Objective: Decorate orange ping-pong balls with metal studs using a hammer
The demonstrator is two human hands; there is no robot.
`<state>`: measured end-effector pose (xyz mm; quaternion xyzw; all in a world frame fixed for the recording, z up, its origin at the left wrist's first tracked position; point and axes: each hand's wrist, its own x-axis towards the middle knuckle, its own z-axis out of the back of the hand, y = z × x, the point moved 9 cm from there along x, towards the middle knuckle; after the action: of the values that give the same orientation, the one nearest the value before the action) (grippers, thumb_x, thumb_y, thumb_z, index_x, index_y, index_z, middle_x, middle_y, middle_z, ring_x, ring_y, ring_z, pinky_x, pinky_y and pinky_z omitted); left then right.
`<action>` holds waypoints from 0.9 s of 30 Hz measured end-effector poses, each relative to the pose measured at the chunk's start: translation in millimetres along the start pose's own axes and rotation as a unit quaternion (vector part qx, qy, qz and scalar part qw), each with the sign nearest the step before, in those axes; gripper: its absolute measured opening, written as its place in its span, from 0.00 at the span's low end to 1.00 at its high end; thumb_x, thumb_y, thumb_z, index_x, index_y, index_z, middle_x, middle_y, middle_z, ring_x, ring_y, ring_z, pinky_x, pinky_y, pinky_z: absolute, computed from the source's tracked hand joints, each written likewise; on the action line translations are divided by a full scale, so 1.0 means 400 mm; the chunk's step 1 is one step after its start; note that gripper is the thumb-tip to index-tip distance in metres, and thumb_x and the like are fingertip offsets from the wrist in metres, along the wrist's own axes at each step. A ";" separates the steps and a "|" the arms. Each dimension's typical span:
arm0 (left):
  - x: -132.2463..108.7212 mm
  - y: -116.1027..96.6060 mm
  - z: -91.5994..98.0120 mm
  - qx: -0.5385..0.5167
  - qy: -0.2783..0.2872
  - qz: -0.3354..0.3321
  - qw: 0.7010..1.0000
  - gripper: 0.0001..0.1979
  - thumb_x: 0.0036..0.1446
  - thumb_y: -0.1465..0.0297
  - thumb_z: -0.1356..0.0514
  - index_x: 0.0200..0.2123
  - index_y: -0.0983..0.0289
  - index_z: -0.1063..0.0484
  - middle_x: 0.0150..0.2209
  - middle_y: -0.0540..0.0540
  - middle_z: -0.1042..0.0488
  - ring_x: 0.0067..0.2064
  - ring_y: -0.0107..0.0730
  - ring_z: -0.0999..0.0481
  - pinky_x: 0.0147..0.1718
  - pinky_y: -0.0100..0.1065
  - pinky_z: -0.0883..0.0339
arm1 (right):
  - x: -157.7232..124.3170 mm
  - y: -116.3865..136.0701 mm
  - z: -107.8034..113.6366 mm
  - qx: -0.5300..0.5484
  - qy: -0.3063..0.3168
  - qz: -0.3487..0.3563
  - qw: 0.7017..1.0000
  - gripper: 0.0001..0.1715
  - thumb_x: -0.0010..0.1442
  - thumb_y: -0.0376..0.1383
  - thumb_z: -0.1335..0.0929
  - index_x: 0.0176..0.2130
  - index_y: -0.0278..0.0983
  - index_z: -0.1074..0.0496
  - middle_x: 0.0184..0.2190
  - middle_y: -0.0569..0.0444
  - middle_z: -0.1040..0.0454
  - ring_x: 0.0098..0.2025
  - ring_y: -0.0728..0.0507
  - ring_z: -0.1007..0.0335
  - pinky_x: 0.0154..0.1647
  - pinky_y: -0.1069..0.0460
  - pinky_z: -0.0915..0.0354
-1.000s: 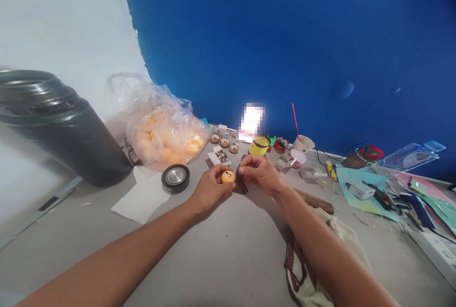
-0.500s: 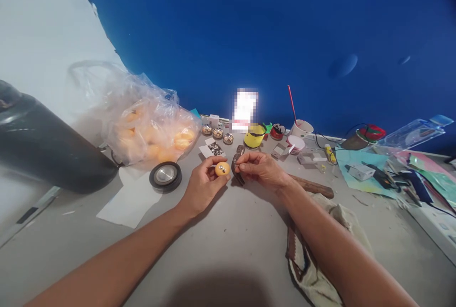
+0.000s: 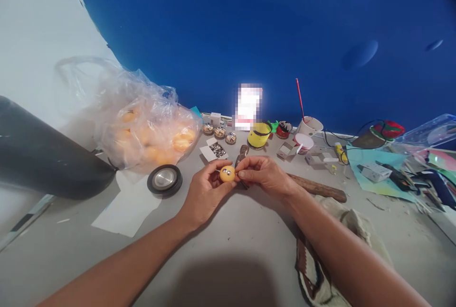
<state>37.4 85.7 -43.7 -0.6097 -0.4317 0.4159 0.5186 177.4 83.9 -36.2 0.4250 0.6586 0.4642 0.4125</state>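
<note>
My left hand [image 3: 204, 193] pinches a small orange ball [image 3: 227, 173] with two stuck-on googly eyes, holding it just above the grey table [image 3: 228, 245]. My right hand [image 3: 261, 174] is closed, its fingertips pressed against the ball's right side. A dark tool [image 3: 241, 156] lies under and behind my right hand's fingers; whether the hand grips it is hidden.
A clear bag of orange balls [image 3: 149, 131] sits at the left, beside a black cylinder [image 3: 46, 155] and a tape roll [image 3: 164, 180]. Small tins of eyes [image 3: 220, 132], a yellow cup [image 3: 259, 135], a wooden stick [image 3: 317, 187] and craft clutter [image 3: 388, 174] lie behind and right. Cloth [image 3: 327, 259] lies under my right forearm.
My right hand has moved in from beside the ball until its fingertips touch it. The ball now faces me with both eyes showing. The view shifted slightly.
</note>
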 end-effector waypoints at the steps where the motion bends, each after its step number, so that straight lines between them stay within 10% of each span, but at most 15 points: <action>1: -0.001 -0.002 0.000 0.007 -0.001 -0.003 1.000 0.22 0.46 0.69 0.28 0.47 0.63 0.24 0.41 0.55 0.19 0.41 0.36 0.20 0.43 0.34 0.26 | 0.000 0.000 0.000 -0.003 0.001 -0.001 1.000 0.14 0.48 0.41 0.20 0.32 0.36 0.19 0.27 0.54 0.22 0.24 0.51 0.36 0.27 0.54 0.40; 27: -0.007 -0.025 -0.004 0.060 0.010 -0.066 0.996 0.16 0.49 0.68 0.28 0.44 0.60 0.19 0.42 0.55 0.22 0.42 0.37 0.22 0.43 0.34 0.28 | -0.008 -0.015 0.009 -0.026 -0.034 -0.035 0.998 0.13 0.45 0.41 0.20 0.29 0.36 0.19 0.25 0.52 0.22 0.25 0.50 0.36 0.28 0.52 0.40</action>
<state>37.3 83.6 -33.7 -0.5519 -0.4401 0.3999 0.5847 180.6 80.7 -42.1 0.4062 0.6463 0.4522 0.4613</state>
